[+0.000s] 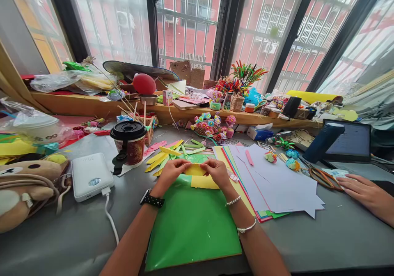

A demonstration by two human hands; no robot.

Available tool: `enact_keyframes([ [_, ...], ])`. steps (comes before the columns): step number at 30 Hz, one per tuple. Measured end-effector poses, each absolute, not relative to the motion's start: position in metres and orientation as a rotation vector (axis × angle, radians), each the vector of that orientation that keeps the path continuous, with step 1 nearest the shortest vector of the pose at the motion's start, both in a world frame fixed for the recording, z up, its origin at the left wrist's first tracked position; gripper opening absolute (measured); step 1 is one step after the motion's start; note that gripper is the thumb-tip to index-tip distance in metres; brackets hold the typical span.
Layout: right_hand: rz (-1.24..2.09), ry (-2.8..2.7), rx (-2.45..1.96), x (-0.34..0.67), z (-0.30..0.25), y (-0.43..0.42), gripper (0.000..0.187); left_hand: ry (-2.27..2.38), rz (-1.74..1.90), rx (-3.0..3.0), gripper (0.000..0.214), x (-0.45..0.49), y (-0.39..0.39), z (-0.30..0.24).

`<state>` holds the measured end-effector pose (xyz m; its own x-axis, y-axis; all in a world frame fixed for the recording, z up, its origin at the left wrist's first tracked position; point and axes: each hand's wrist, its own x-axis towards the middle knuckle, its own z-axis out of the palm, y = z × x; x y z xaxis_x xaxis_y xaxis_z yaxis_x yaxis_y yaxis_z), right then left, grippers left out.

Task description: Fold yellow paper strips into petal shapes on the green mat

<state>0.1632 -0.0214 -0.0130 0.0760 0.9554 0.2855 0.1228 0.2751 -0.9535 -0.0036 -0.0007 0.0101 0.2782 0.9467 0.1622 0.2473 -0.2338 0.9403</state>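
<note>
Between my two hands is a small strip of yellow paper [193, 169], pinched at both ends. My left hand [172, 174] grips its left end with thumb and fingers; my right hand [218, 173] grips the right end. Below them a larger yellow paper piece [205, 182] lies on a shiny green board [193, 226]. Just beyond my left hand are several folded yellow and green paper strips [163, 156] in a loose heap. To the right of my right hand lies a stack of white and coloured paper sheets [277, 181].
A lidded cup [128, 144] and a white power bank [91, 176] with a cable stand left. Another person's hand [365, 189] rests at the right, near a laptop [349, 142] and a dark blue cylinder [324, 142]. Craft flowers [212, 126] and a cluttered ledge line the back.
</note>
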Motion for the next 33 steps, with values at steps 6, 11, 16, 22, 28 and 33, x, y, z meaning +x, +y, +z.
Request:
enact_keyframes([
  [6, 0.923, -1.347, -1.105, 0.1631, -0.0143, -0.0198, 0.022, 1.196, 1.041, 1.665, 0.025, -0.0030, -0.0005, 0.0090],
  [11, 0.905, -1.344, -1.111, 0.1627, -0.0137, -0.0186, 0.025, 1.242, 1.067, 1.729, 0.027, -0.0022, 0.0018, 0.0051],
  [16, 0.839, -1.438, -1.142, 0.1617, -0.0111, -0.0218, 0.025, 1.078, 0.937, 1.762, 0.027, -0.0029, 0.0015, 0.0052],
  [22, 0.790, -1.544, -1.173, 0.1583, -0.0114, -0.0242, 0.022, 1.116, 0.990, 1.908, 0.019, -0.0005, -0.0023, 0.0073],
  [28, 0.704, -1.589, -1.197, 0.1577, -0.0102, -0.0268, 0.015, 1.142, 1.032, 2.021, 0.018, 0.0004, -0.0019, 0.0031],
  [33, 0.594, -1.595, -1.200, 0.1593, -0.0101, -0.0273, 0.014, 1.142, 0.952, 2.028, 0.023, 0.0002, -0.0024, 0.0043],
])
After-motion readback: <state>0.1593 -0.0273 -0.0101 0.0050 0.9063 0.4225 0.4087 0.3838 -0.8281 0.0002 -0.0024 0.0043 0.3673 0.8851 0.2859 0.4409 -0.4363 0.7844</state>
